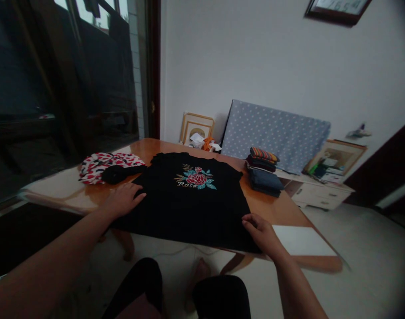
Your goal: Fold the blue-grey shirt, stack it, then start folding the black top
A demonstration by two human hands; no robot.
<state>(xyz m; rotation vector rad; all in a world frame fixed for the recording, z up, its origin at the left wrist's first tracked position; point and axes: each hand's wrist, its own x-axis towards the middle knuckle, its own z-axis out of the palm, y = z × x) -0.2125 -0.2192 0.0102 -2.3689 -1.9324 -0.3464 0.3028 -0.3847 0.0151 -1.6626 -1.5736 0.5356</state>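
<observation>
A black T-shirt [185, 212] lies spread over the wooden table [289, 212], its hem hanging at the near edge. Its front carries a red rose print [196, 178] with blue leaves and the word "Rose". My left hand [125, 198] rests flat at the shirt's left side, fingers stretched out and thumb on the cloth. At the right side edge, my right hand [260, 230] has its thumb and fingertips closed on the shirt's fabric.
Left of the shirt lies a bundled white cloth with red and black shapes [96, 166], a black item [118, 173] against it. Folded clothes [264, 177] are stacked at the right. A white sheet [302, 240] sits near the right corner. Behind stands a low white cabinet [318, 195].
</observation>
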